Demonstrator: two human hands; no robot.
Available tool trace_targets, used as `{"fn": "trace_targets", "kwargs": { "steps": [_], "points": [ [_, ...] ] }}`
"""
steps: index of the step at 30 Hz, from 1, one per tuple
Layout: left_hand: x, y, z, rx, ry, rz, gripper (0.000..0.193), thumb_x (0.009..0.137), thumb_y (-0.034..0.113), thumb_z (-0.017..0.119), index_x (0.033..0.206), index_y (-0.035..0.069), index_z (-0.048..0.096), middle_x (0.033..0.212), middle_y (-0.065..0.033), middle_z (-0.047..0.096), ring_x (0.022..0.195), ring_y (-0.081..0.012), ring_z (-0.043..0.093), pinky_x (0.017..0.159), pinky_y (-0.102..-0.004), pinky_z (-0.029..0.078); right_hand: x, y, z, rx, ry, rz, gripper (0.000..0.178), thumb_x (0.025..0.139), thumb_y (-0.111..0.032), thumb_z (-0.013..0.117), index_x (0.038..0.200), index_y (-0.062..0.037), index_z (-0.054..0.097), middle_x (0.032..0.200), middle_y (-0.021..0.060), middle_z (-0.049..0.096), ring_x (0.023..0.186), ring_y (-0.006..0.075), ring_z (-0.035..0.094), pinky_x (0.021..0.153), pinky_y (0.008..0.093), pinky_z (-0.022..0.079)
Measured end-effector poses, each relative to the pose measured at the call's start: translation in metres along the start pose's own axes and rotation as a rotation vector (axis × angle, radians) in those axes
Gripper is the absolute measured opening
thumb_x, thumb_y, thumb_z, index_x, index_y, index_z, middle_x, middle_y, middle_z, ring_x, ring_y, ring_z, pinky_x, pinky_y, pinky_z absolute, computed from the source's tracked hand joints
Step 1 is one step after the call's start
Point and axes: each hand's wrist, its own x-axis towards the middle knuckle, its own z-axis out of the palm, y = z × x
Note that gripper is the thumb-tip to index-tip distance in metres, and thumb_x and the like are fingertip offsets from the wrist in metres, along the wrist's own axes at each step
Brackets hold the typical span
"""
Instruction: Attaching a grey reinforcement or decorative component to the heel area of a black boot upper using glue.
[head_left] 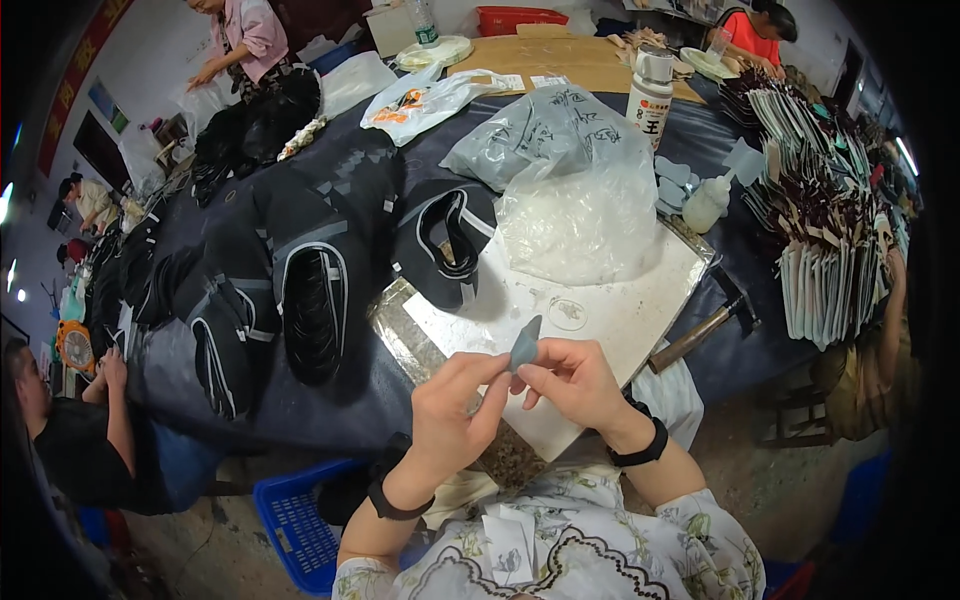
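A small, thin grey-blue piece (525, 343) with a pointed top is pinched between the fingertips of both my hands. My left hand (457, 402) grips its left side with thumb and forefinger. On the other side, the thumb and forefinger of my right hand (574, 384) are closed at its lower edge. Both hands are just above the near part of a white board (470, 322). Beyond them on the board lies a black fabric shoe upper (447, 243) with white edging, opening upward. Clear plastic bags (580, 215) cover the board's far side.
A hammer (706, 325) lies right of the board, below a squeeze bottle (707, 204) and several grey pieces (674, 184). A white flask (651, 98) stands behind. Stacked black uppers (318, 285) line the left; bundled flat pieces (810, 200) the right. Other people work around the table.
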Motion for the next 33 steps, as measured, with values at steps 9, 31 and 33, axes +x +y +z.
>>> {"fn": "trace_targets", "kwargs": {
  "steps": [9, 31, 33],
  "points": [
    [0.001, -0.01, -0.003, -0.481, -0.128, -0.295, 0.015, 0.081, -0.002, 0.058, 0.095, -0.003, 0.062, 0.087, -0.0103, 0.063, 0.078, -0.0142, 0.063, 0.068, -0.0235, 0.05, -0.001, -0.005, -0.003, -0.031, 0.004, -0.001, 0.01, 0.084, -0.003, 0.057, 0.084, 0.0052, 0.062, 0.073, 0.0061, 0.063, 0.062, 0.0077, 0.058, 0.058, 0.0203, 0.051],
    [-0.002, -0.024, 0.004, -0.517, -0.173, -0.46, 0.016, 0.085, 0.0, 0.054, 0.097, -0.009, 0.06, 0.083, -0.0087, 0.064, 0.075, -0.01, 0.06, 0.068, -0.022, 0.048, 0.005, 0.001, -0.008, -0.078, 0.005, 0.103, 0.012, 0.083, -0.007, 0.06, 0.075, 0.0021, 0.06, 0.068, 0.0063, 0.063, 0.059, 0.0078, 0.059, 0.053, 0.0191, 0.047],
    [-0.002, -0.028, 0.005, -0.513, -0.134, -0.494, 0.014, 0.085, 0.002, 0.054, 0.093, -0.007, 0.061, 0.08, -0.0072, 0.064, 0.072, -0.0087, 0.06, 0.065, -0.0206, 0.047, 0.006, 0.001, -0.006, -0.081, 0.034, 0.104, 0.011, 0.081, -0.007, 0.06, 0.073, 0.0004, 0.059, 0.064, 0.0042, 0.061, 0.056, 0.0066, 0.057, 0.05, 0.0183, 0.045]
  ]
}}
